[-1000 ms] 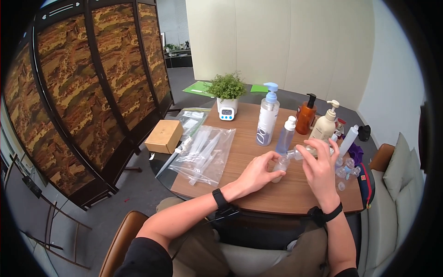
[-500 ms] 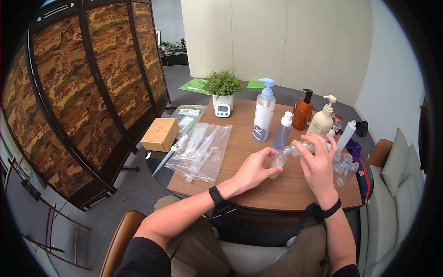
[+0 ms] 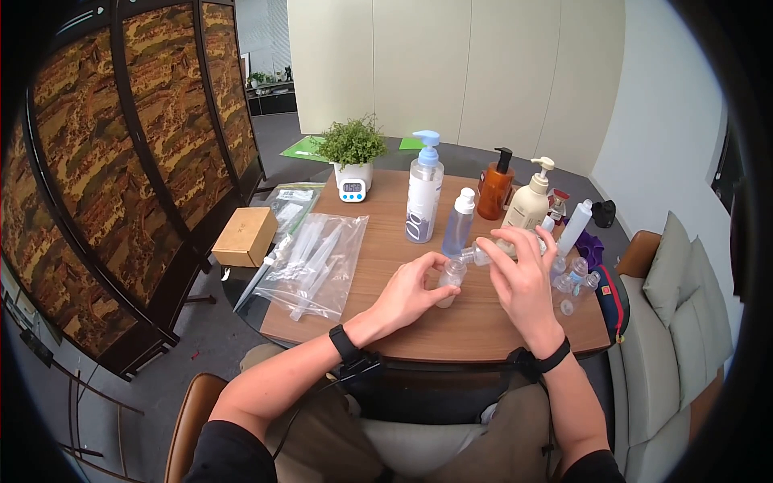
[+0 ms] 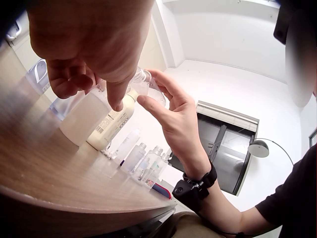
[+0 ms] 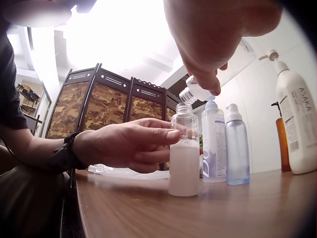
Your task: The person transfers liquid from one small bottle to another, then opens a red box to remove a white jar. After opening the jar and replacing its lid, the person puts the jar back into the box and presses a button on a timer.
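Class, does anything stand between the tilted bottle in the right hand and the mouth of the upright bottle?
Nothing visible does. The tilted bottle, held by the right hand, has its neck just above the open mouth of the upright bottle; the left hand holds that one below its neck.

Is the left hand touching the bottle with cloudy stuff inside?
Touching: the right wrist view shows the left hand holding the cloudy bottle, thumb against its side and fingers behind.

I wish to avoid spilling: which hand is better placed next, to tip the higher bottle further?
Likely the right hand: it holds the tilted bottle, its mouth near the upright bottle, which the left hand grips.
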`<state>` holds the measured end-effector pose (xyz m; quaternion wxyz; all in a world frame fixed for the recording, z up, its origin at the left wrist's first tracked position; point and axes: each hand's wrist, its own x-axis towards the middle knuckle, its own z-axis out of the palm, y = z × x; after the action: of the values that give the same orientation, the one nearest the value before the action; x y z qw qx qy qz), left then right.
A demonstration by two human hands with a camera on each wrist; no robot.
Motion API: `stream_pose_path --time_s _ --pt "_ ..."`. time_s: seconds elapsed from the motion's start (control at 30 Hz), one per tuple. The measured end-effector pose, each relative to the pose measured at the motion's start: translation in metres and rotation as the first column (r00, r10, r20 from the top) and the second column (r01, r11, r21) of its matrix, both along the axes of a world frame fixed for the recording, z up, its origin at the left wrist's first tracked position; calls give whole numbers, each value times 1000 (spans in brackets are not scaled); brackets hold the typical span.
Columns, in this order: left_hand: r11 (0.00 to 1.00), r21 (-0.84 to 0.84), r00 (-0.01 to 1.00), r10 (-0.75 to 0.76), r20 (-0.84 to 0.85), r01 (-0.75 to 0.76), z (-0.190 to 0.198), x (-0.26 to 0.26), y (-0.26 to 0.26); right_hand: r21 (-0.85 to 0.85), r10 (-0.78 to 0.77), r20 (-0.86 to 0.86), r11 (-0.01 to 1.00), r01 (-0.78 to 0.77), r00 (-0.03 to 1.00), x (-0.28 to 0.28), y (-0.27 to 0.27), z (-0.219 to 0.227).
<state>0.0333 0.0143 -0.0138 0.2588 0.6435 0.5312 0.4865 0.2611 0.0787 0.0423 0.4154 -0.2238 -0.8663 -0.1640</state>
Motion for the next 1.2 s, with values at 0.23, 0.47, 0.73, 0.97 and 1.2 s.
stream_pose_path --time_s 0.23,0.47,0.73,0.97,1.2 --pt "1000 10 1000 -3 14 3 -1 1 0 -55 18 -39 998 -20 999 1 1 -1" --pt "999 -9 999 -35 9 35 -3 -8 4 -322 77 -140 939 -118 987 2 3 -10" --pt "993 -60 992 -93 83 98 0 -17 1 -743 50 -393 570 -349 918 -5 29 -52" --pt "990 -66 991 -116 71 120 4 -16 -3 -743 161 -600 253 -620 784 -17 36 -74" --pt "989 62 990 -130 -50 133 6 -16 -7 -755 206 -563 266 -600 800 -16 35 -74"
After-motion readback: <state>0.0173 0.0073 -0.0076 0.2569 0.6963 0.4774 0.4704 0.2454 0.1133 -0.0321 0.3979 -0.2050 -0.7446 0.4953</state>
